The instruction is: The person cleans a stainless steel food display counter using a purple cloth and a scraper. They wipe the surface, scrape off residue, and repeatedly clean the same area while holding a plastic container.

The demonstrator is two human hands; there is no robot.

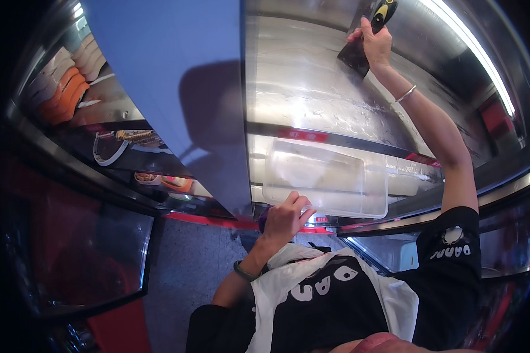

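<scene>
My right hand (pixel 376 46) is raised at the upper right, its fingers wrapped round a scraper (pixel 383 16) with a black and yellow handle. The scraper's dark, wide blade lies close against the metal inside of a display cabinet (pixel 300 70). Lower down, my left hand (pixel 285 219) is closed at the near left corner of a clear plastic container (pixel 318 176), gripping its rim. The container sits tilted against the lower front of the metal surface, below the scraper. Something purple shows partly behind my left hand, too hidden to name.
A tall blue-grey door panel (pixel 171 70) divides the cabinet. Left of it, shelves hold orange and pale food slabs (pixel 68 94) and small orange tubs (pixel 176 183). A metal ledge with red labels (pixel 303 135) crosses above the container. A bright light strip runs along the upper right.
</scene>
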